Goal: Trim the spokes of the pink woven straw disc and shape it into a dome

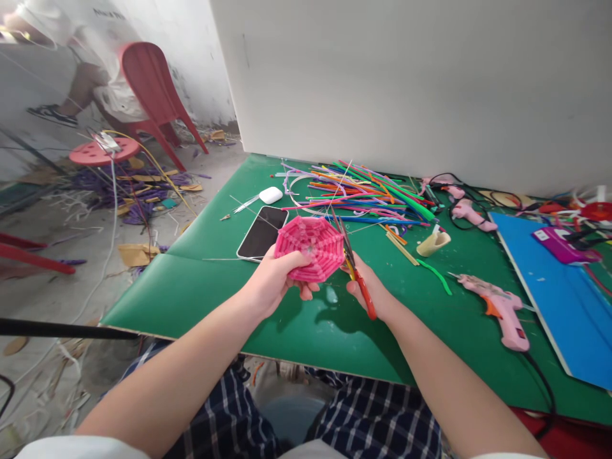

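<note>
My left hand (pixel 277 279) grips a pink woven, web-like octagon (pixel 310 247) by its lower left edge, holding it above the green table (pixel 201 280). My right hand (pixel 368 290) is closed on red-handled scissors (pixel 356 274), whose blades point up along the octagon's right edge. Thin wires stick out from the octagon.
A black phone (pixel 262 233) and a white earbud case (pixel 270 195) lie behind the octagon. A heap of coloured straws (pixel 363 191) lies at the back. Pink glue guns (pixel 500 309) and a blue board (pixel 564 299) are on the right. A seated person (pixel 71 64) on a red chair (pixel 153 89) is far left.
</note>
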Available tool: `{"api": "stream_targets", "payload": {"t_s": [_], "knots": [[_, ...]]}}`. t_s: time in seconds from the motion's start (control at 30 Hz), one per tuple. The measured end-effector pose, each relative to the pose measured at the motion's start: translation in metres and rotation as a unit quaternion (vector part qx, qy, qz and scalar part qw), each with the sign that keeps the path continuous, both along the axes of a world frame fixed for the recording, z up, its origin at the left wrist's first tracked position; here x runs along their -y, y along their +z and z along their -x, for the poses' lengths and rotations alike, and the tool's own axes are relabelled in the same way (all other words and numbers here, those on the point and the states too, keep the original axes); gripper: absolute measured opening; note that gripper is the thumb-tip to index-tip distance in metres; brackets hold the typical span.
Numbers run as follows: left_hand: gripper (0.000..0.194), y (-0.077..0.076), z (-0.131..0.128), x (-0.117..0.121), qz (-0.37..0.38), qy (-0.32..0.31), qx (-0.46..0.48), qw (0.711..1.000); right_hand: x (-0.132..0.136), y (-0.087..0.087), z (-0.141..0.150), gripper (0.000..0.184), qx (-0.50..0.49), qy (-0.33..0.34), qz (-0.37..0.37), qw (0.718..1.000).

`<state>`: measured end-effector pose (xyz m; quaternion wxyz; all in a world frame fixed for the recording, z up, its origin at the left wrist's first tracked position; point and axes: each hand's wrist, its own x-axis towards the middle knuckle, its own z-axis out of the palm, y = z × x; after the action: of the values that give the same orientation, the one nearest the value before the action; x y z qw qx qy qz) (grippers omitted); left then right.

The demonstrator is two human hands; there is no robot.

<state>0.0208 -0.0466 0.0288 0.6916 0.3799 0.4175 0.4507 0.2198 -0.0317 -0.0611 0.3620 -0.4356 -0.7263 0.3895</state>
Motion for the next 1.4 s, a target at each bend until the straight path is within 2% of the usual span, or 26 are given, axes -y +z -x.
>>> {"api": "stream_targets", "payload": {"t_s": [0.2, 0.63, 0.9, 1.03, 1.23, 1.4], "knots": [[0.010, 0.000, 0.000, 0.000, 0.001, -0.002, 0.004, 1.000, 0.001, 0.002, 0.001, 0.057, 0.002, 0.002, -0.016, 1.000], [0.010, -0.001, 0.000, 0.001, 0.000, -0.001, 0.000, 1.000, 0.001, 0.004, 0.001, 0.065, 0.021, -0.004, 0.001, 1.000], [0.019, 0.001, -0.001, 0.001, 0.008, 0.001, 0.002, 1.000, 0.004, 0.013, 0.005, 0.048, 0.005, -0.008, 0.020, 1.000], [0.023, 0.002, -0.001, 0.001, 0.008, -0.002, 0.000, 1.000, 0.006, 0.015, 0.005, 0.037, 0.027, -0.038, 0.032, 0.998], [0.030, -0.002, 0.001, 0.001, -0.005, -0.025, 0.014, 1.000, 0.008, 0.022, 0.006, 0.033, 0.093, -0.067, -0.003, 0.993], [0.019, -0.003, 0.001, 0.002, -0.003, -0.033, 0.013, 0.999, 0.010, 0.027, 0.009, 0.036, 0.141, -0.102, -0.097, 0.980]]}}
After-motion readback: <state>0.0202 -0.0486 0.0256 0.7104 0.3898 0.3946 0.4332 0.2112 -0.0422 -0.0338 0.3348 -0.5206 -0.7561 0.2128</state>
